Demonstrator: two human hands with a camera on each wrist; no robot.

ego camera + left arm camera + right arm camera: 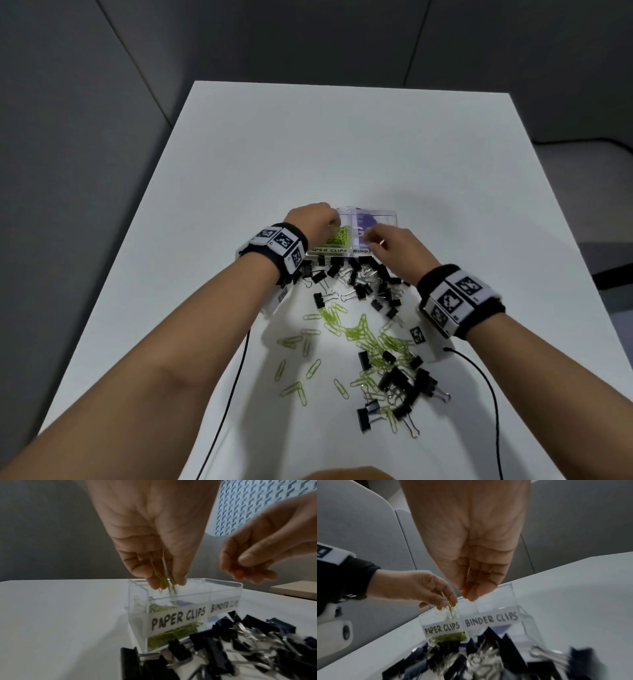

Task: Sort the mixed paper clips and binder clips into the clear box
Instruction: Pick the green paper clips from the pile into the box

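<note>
The left hand hung fingers-down over the box, pinching a small bunch of green paper clips between thumb and fingers. Those clips ran lengthwise straight down, tips dipping into the left compartment, the one labelled PAPER CLIPS. The wrist sat higher than the fingertips, palm toward the wrist camera.

The right hand hovered beside it, just above the divider between the two compartments, fingers drawn together and pointing down. What it held, if anything, I couldn't tell: something thin seemed to show between the fingers.

Outward now: the box stood on the white counter, its long side facing the person, a green heap already lying in the left compartment, the BINDER CLIPS side to the right. Black binder clips were piled against its near wall. Nearer the person, loose paper clips lay scattered at all angles, some tangled with more binder clips at the right. Both wrists wore marker bands.
</note>
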